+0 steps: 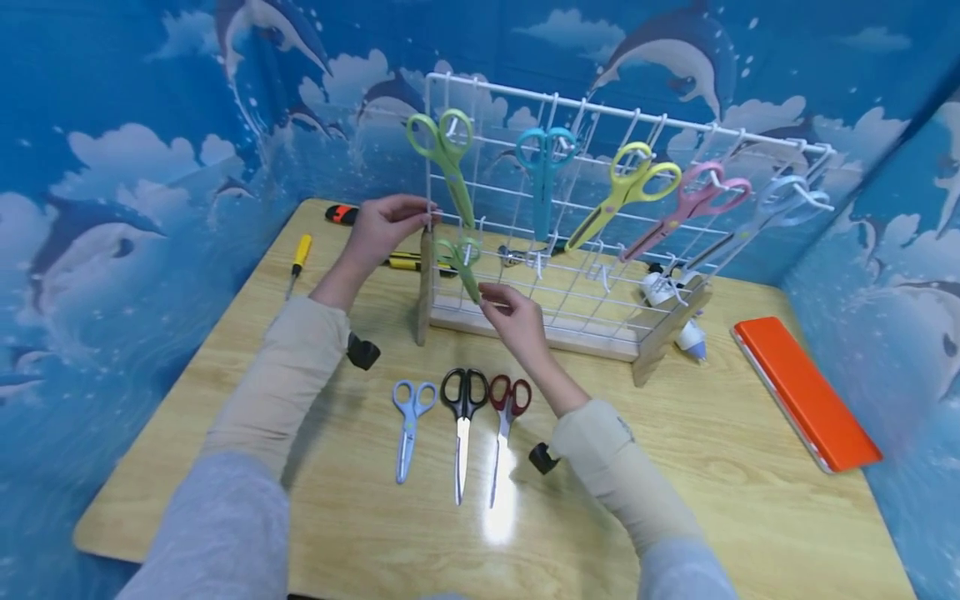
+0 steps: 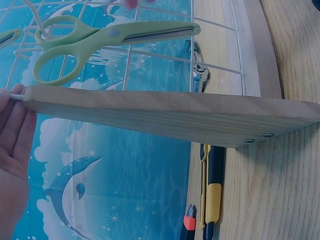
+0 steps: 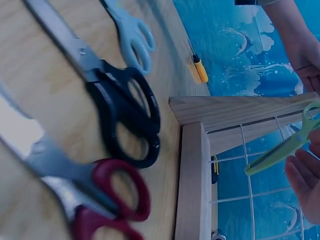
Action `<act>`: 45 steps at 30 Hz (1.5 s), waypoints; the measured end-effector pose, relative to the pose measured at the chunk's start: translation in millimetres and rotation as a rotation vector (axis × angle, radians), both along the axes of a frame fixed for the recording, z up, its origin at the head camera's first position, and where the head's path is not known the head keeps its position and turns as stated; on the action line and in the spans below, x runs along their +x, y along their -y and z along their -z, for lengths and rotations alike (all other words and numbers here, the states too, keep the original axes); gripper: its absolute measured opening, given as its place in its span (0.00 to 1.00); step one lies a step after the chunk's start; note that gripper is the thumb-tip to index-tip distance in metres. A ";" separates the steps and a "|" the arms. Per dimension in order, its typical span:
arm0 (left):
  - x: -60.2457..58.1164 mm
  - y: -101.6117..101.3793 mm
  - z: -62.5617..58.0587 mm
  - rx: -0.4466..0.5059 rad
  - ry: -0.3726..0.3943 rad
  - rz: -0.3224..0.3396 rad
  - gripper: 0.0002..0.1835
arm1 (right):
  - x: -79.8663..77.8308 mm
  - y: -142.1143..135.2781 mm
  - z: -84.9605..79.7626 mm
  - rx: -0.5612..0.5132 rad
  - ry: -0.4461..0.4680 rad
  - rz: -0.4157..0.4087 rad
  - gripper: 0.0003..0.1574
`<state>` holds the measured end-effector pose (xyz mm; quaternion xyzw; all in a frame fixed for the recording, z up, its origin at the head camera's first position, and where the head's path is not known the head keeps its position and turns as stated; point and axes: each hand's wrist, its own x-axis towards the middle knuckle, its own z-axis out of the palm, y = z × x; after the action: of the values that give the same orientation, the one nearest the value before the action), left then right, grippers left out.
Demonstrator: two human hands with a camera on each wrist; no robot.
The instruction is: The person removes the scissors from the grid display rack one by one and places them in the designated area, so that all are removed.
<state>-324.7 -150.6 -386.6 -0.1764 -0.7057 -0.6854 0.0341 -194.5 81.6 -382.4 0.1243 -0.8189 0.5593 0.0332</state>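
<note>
My left hand [image 1: 381, 233] pinches the left edge of a white wire rack [image 1: 630, 111], just above its wooden end support [image 2: 150, 112]. Low on the rack's left side, light green scissors [image 2: 95, 42] hang by a handle loop on a hook. My right hand [image 1: 517, 321] is beside their lower blade end, its fingers loosely bent and holding nothing. Directly above hangs another green pair of scissors [image 1: 450, 158]. On the table in front lie blue scissors [image 1: 407, 425], black-handled scissors [image 3: 122, 110] and dark red-handled scissors [image 3: 112, 200].
Along the rack's upper row hang teal scissors [image 1: 543, 175], yellow scissors [image 1: 622, 192], pink scissors [image 1: 686, 208] and pale blue scissors [image 1: 765, 212]. Behind it are a yellow utility knife [image 1: 405, 262] and a white bottle [image 1: 690, 337]. A yellow-handled screwdriver [image 1: 302, 252] lies left, an orange notebook [image 1: 806, 392] right.
</note>
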 end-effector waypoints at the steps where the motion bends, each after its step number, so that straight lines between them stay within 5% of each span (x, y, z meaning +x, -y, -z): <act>1: 0.9 -1.2 -0.7 -0.016 -0.002 -0.008 0.16 | -3.2 2.7 -1.2 -0.003 -0.014 0.012 0.16; 11: -20.8 4.0 22.3 -0.061 -0.018 -0.013 0.16 | -23.4 17.9 -3.9 0.076 -0.119 0.080 0.15; 17: -3.6 0.3 4.1 -0.046 0.009 -0.017 0.16 | -28.0 25.4 -3.5 0.170 -0.173 0.089 0.12; 18: 7.5 -2.9 -6.3 -0.055 0.004 -0.030 0.17 | -28.1 26.3 -3.9 0.179 -0.180 0.091 0.11; 21: 10.7 -4.1 -7.8 -0.054 -0.041 -0.033 0.16 | -28.1 28.3 -5.6 0.178 -0.180 0.089 0.09; 28: -15.1 3.5 18.2 -0.024 -0.036 0.000 0.16 | -27.1 29.7 -8.4 0.137 -0.135 0.060 0.08; 31: 12.8 -4.9 -10.7 -0.074 -0.040 -0.034 0.15 | -23.9 29.1 -10.5 0.112 -0.114 0.027 0.08; 33: 48.4 -14.4 -46.2 -0.116 -0.041 -0.066 0.15 | -20.0 28.3 -12.6 0.095 -0.100 0.005 0.09; 34: 36.3 -10.9 -32.2 -0.116 -0.058 -0.070 0.15 | -18.0 27.8 -13.4 0.095 -0.101 -0.004 0.09; 35: 45.4 -13.1 -42.3 -0.120 -0.042 -0.071 0.14 | -15.5 27.3 -14.6 0.091 -0.099 -0.011 0.09; 40: -43.2 12.7 49.7 -0.028 -0.091 -0.007 0.15 | -0.2 23.5 -19.7 0.083 -0.073 -0.037 0.09; 41: -36.7 11.0 42.5 -0.040 -0.091 -0.009 0.15 | 3.8 22.0 -20.9 0.081 -0.058 -0.038 0.09; 42: -53.6 14.6 59.2 -0.030 -0.098 0.000 0.15 | 8.0 20.4 -22.0 0.076 -0.046 -0.041 0.09; 45: -16.6 5.0 18.6 -0.020 -0.036 0.003 0.14 | 21.3 13.4 -24.6 0.063 0.002 -0.046 0.09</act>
<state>-341.3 -155.7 -405.1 -0.1901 -0.7114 -0.6752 0.0439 -173.2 68.2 -357.8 0.1436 -0.8331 0.5340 0.0154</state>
